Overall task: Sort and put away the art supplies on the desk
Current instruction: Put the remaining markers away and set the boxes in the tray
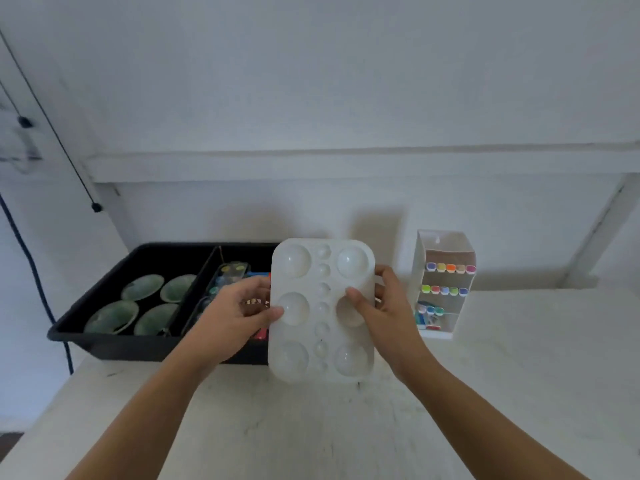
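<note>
Palette (322, 310), white plastic and rectangular with rounded corners, held in both hands above the desk (311, 427), its long side running up and down and its broad face turned toward the onlooker. Six large round wells stand in two columns of three, with a line of small round wells down the middle between them. The surface is glossy and unstained; whether the wells dip or bulge on this side cannot be told.

The left hand (242, 313) grips the left edge at mid-height, thumb on the face beside the middle large well and fingers curled behind. The right hand (384, 306) grips the right edge at the same height, thumb pressed over the middle right well and fingers wrapped round the back.

Behind the left hand sits a black tray (104, 344) with two compartments. The left compartment holds four round greenish dishes (142, 287); the right holds a watercolour set (230, 271) and other coloured items partly hidden by the palette.

To the right of the palette, a white marker rack (446, 247) stands on the desk, showing rows of markers (450, 268) with coloured caps.
</note>
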